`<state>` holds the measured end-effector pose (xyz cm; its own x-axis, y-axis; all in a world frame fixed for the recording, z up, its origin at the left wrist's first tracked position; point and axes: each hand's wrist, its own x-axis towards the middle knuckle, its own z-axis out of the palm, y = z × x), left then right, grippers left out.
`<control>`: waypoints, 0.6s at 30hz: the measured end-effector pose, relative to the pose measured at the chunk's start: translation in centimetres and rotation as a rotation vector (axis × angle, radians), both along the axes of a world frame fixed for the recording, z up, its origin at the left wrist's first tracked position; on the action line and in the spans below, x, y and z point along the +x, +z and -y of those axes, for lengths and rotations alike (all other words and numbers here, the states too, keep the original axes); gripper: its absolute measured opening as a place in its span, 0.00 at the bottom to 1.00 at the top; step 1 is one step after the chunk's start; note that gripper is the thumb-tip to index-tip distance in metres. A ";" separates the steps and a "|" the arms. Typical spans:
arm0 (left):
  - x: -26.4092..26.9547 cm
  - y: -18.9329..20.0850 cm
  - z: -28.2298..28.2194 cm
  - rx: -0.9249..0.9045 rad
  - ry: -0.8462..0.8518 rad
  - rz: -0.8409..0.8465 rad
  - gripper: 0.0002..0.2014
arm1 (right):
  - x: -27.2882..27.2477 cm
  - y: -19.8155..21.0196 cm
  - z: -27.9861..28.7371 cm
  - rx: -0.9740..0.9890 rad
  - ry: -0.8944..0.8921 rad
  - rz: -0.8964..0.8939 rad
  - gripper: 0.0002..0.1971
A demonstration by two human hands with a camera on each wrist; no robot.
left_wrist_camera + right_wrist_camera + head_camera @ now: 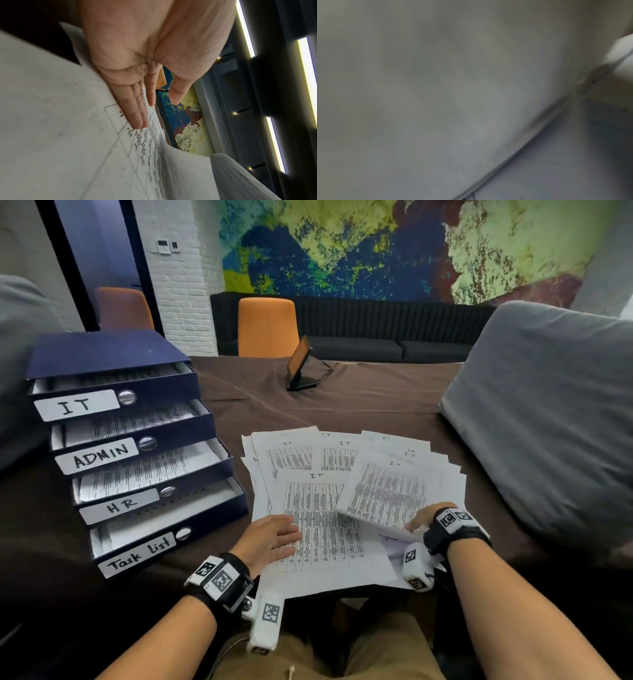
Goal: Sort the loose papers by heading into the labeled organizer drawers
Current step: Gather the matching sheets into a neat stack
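- Head view: a room with a white brick wall, a bright painted mural, orange chairs and a dark sofa behind a tabletop (342, 405) under a brown cloth. The blue organizer (113, 361) stands at the tabletop's left edge with 4 drawers pulled part-way out, labeled IT, ADMIN, HR and Task List, each already holding sheets.
- The loose papers (308, 460) lie fanned at the near edge, centre; every heading I can read says IT. A grey cushion (548, 419) sits at the right.
- The left hand (270, 539) lies flat, fingers straight, on the front IT sheet (325, 525). The right hand (428, 517) has its thumb on top of a lifted bundle (387, 491), its fingers hidden beneath it.
- My judgement: the step is gathering like-headed sheets. Keep the left hand pressing so the fan does not slide, read each heading before adding it, square the bundle, then feed it level into the IT drawer (113, 392).
- Left wrist view: straight fingers (135, 116) rest on the printed table, thumb clear of the paper.
- Right wrist view: only blurred pale paper close to the lens; this hand's grip cannot be confirmed here.
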<state>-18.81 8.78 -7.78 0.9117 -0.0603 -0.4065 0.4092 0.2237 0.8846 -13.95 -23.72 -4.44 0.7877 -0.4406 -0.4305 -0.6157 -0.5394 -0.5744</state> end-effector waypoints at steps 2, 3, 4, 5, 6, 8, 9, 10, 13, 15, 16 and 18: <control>0.0 -0.1 0.0 0.003 0.003 -0.005 0.09 | -0.3 -0.1 0.3 -0.091 0.116 0.038 0.17; 0.1 0.0 0.0 0.004 0.004 -0.006 0.08 | -0.3 -0.4 0.5 -0.062 0.075 0.101 0.18; 0.1 -0.1 0.0 0.005 0.004 -0.008 0.08 | -0.3 -0.5 0.9 -0.108 0.086 0.154 0.18; 0.1 -0.1 0.0 0.004 0.003 -0.010 0.08 | -0.7 -0.3 1.3 -0.104 0.031 0.190 0.17; 0.1 -0.1 0.0 0.007 0.000 -0.013 0.09 | -1.1 0.0 1.7 -0.074 -0.004 0.243 0.15; 0.1 -0.2 0.0 0.009 0.009 -0.015 0.12 | -1.8 0.4 2.1 0.066 -0.102 0.341 0.15; 0.1 -0.1 0.1 0.005 0.014 -0.018 0.14 | -2.7 0.4 2.0 0.185 -0.156 0.382 0.15; 0.1 0.0 0.1 0.006 0.020 -0.026 0.17 | -3.5 0.2 1.8 0.254 -0.168 0.411 0.11; 0.0 0.5 0.2 -0.039 0.038 -0.055 0.29 | -6.3 -0.2 -1.0 0.536 -0.076 0.439 0.04; 0.1 0.8 -0.2 -0.086 0.028 -0.083 0.35 | -7.3 -0.1 -3.4 0.586 0.037 0.438 0.09; 0.2 1.1 -0.4 -0.109 0.006 -0.096 0.37 | -7.4 0.0 -4.3 0.573 0.102 0.455 0.17; 0.3 1.0 -1.0 -0.164 -0.073 -0.114 0.31 | -7.4 0.5 -6.2 0.555 0.223 0.457 0.31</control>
